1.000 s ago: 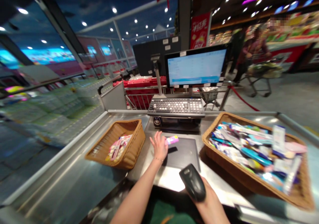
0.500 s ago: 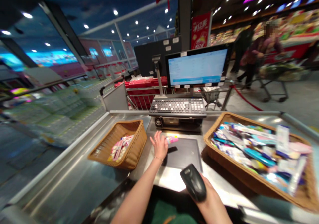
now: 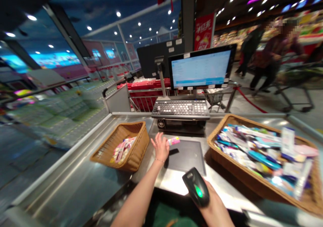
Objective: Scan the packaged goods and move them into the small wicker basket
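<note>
Above the dark scale plate on the counter, my left hand pinches a small pink packet with a yellow patch; its other fingers are spread. In my right hand is a black barcode scanner, its head tilted toward the plate and a green light lit on its back. To the left of my left hand stands a wicker basket with a few pink and white packs inside. A larger wicker basket at the right is heaped with toothpaste boxes and toothbrush packs.
Behind the plate a keyboard sits on a stand, with a lit monitor above it. Red shopping carts stand beyond the counter. At the back right, people are near a cart.
The green light on the scanner has come on. Both hands have stayed nearly where they were. The people and the cart in the background have shifted to the right.
</note>
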